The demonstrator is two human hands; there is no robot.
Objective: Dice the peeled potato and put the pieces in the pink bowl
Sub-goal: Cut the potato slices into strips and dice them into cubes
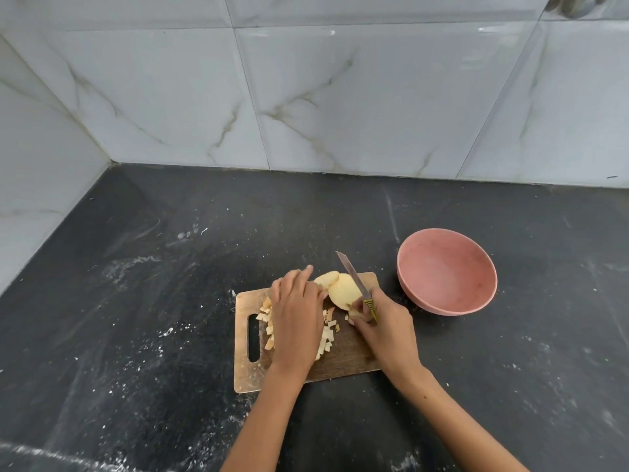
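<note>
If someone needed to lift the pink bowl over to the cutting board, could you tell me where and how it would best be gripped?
By the rim on its near-left edge, I'd suggest. The pink bowl stands upright and looks empty, open side up, with no handle, so a pinch over the rim, thumb inside and fingers outside, suits it. That edge faces the cutting board and lies closest to the right hand, which would first have to put down the knife.

One pink bowl [446, 271], one knife [354, 280], one cutting board [343, 356], perhaps two potato slices [343, 292], two hands [296, 315].

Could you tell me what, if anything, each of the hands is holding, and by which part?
The right hand grips the knife by its handle. The left hand rests over the potato pieces, fingertips against the potato slices; no clear grip shows.
</note>
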